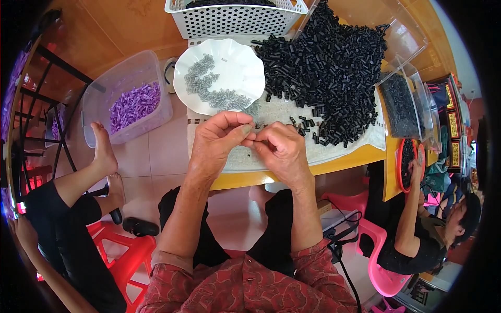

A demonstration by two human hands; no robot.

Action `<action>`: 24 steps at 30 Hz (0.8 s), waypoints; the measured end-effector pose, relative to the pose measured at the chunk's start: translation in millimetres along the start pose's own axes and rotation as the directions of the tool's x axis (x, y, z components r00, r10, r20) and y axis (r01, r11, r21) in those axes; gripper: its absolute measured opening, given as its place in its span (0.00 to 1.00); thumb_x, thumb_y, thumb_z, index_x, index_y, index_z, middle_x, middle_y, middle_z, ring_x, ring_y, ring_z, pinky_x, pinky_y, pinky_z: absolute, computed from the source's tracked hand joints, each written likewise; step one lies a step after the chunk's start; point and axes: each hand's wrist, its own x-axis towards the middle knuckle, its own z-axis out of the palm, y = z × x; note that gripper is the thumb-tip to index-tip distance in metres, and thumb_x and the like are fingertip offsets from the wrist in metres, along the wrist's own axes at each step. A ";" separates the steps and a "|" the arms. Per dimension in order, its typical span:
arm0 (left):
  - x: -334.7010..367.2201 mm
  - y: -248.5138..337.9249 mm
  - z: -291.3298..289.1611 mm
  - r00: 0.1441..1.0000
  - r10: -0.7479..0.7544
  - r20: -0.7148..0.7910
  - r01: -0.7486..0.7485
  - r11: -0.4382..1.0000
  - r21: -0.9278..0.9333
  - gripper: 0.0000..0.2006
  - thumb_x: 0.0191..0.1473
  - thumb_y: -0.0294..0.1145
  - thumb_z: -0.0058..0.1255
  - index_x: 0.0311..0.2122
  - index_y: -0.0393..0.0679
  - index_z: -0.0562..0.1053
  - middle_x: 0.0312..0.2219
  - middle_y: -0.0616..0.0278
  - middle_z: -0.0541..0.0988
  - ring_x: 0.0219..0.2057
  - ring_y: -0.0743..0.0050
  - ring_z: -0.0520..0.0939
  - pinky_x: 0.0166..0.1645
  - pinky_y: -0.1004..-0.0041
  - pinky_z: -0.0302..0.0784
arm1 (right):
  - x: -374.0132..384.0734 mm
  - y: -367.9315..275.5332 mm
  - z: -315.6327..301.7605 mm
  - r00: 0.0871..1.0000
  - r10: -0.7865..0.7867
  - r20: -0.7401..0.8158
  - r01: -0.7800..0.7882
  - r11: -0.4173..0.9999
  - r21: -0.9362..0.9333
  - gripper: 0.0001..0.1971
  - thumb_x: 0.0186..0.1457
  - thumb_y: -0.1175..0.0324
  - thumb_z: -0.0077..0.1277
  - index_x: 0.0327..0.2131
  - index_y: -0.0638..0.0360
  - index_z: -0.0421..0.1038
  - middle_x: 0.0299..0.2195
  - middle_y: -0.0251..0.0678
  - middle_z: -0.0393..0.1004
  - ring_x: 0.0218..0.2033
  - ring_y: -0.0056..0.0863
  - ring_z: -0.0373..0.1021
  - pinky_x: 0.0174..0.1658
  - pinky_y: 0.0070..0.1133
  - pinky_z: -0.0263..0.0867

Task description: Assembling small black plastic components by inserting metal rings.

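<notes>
My left hand (219, 140) and my right hand (284, 150) meet over the table's front edge, fingertips pinched together. Whatever sits between them is too small to make out. Just beyond my left hand, a white wavy-rimmed plate (242, 73) holds many small clear or silvery coil-like pieces (201, 81), some spilling past its near rim. To the right, a large heap of small black cylindrical parts (329, 68) spreads over a pale cloth (284, 108). A few of these black parts lie loose near my right hand.
A white perforated basket (235, 22) stands behind the plate. At left, a clear tub (166, 107) holds purple pieces (136, 106). Clear boxes (401, 107) and a red tray (401, 172) are at right, where another person (417, 235) sits. Someone's bare legs (78, 177) are at left beside a red stool (128, 255).
</notes>
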 end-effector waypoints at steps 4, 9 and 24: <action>-0.2 1.9 -2.2 0.999 -0.031 0.010 0.031 0.999 0.036 0.09 0.57 0.19 0.51 0.43 0.35 0.75 0.36 0.56 0.80 0.34 0.73 0.81 0.42 0.74 0.79 | -0.8 4.4 -0.6 0.999 0.043 -0.024 -0.042 0.998 0.042 0.06 0.43 0.76 0.62 0.25 0.57 0.74 0.22 0.32 0.72 0.23 0.34 0.69 0.30 0.27 0.64; -0.8 2.5 -2.7 0.999 -0.038 -0.004 0.038 0.999 0.022 0.09 0.57 0.19 0.51 0.43 0.35 0.75 0.36 0.56 0.80 0.34 0.73 0.81 0.41 0.74 0.79 | -1.4 12.6 -6.3 0.975 0.167 -0.145 -0.166 0.986 0.020 0.05 0.46 0.78 0.60 0.27 0.58 0.75 0.25 0.35 0.74 0.25 0.34 0.70 0.31 0.27 0.65; -0.4 4.0 1.6 0.999 -0.028 -0.020 0.028 0.999 0.021 0.07 0.56 0.21 0.54 0.41 0.36 0.77 0.32 0.61 0.81 0.33 0.76 0.81 0.39 0.78 0.79 | -6.7 39.7 -29.9 0.889 0.166 -0.426 -0.265 0.947 -0.183 0.11 0.44 0.80 0.58 0.34 0.57 0.76 0.42 0.38 0.73 0.38 0.34 0.71 0.42 0.25 0.64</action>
